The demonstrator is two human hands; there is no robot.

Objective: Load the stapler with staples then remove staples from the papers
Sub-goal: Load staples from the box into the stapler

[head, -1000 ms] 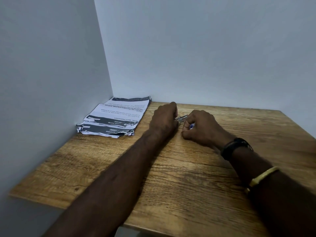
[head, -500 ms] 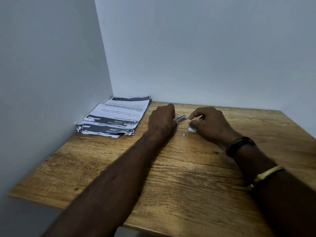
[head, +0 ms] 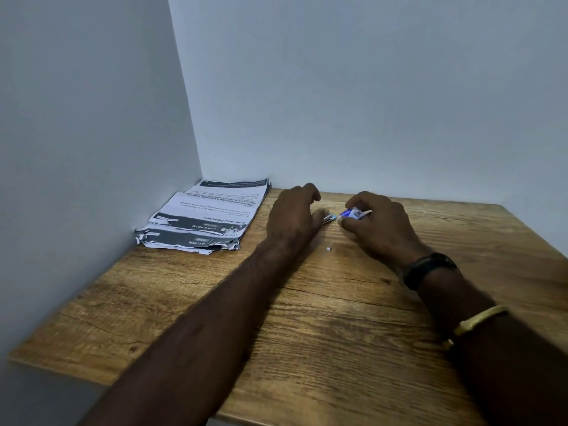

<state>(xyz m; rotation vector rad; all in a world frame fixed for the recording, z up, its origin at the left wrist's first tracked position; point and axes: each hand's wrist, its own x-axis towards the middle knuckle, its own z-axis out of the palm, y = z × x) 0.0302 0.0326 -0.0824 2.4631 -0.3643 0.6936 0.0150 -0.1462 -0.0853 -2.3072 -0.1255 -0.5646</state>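
My left hand (head: 293, 216) rests on the wooden table and is closed over a small metal stapler (head: 328, 218), of which only the silver front end shows. Just to its right, my right hand (head: 376, 222) pinches a small blue and white staple box (head: 353, 213) between thumb and fingers, slightly above the table. A tiny loose bit of staples (head: 328, 249) lies on the wood in front of both hands. A stack of printed papers (head: 209, 216) with torn near corners lies in the back left corner.
The wooden table (head: 307, 318) fits into a corner of two plain white walls (head: 368, 103). Its near edge runs across the bottom left. I wear a black band (head: 427, 269) and a yellow band (head: 473, 321) on my right wrist.
My right hand drew back from the stapler, opened briefly, then picked up the blue and white staple box. A small staple bit came into sight on the table. My left hand stayed in place.
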